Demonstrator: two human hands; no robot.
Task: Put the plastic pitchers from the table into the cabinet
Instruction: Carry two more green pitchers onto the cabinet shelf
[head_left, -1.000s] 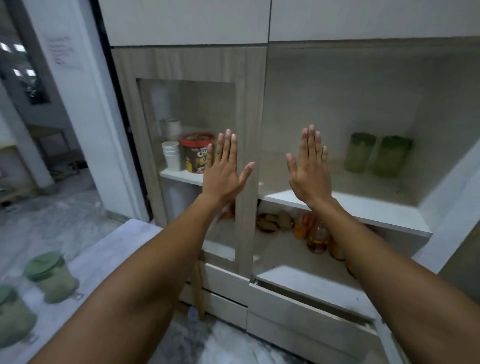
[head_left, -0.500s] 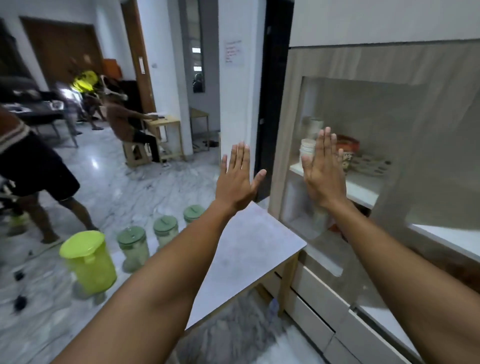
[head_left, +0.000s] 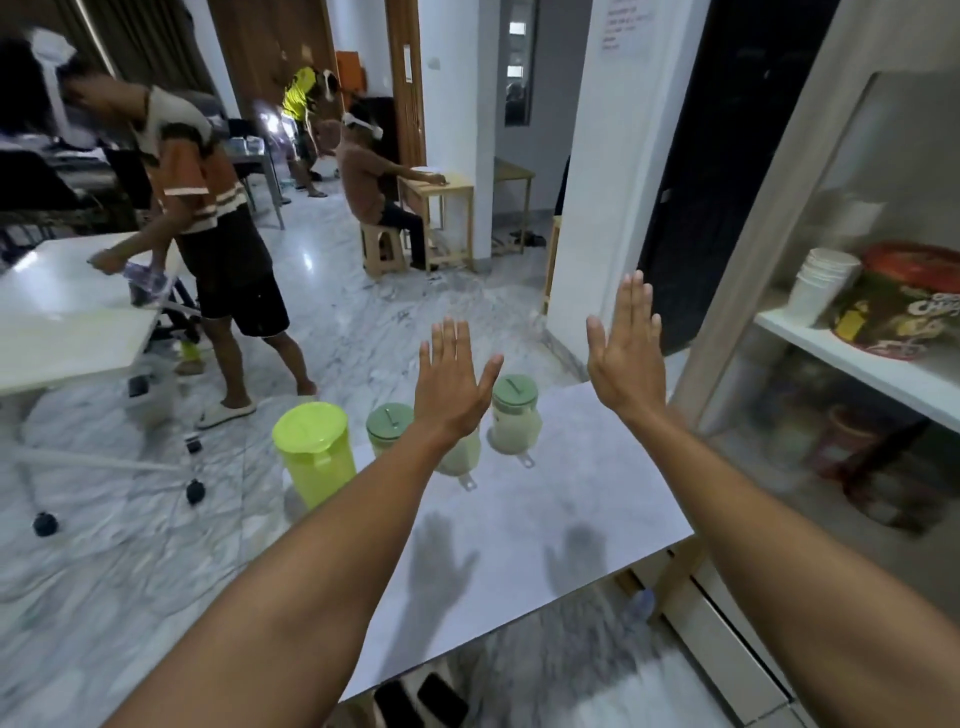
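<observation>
View swung left: pitchers (head_left: 316, 453) on table (head_left: 545, 525), contents perhaps milky.

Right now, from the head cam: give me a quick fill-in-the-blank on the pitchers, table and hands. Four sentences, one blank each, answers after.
1. The pitcher with the bright yellow-green lid stands nearest the table's ____ edge.
2. The pale pitcher closest to the cabinet has a ____ lid.
3. Both the left hand and the right hand are ____, holding nothing.
4. The number of pitchers on the table is ____.

Missing words: left; green; open; four
</observation>
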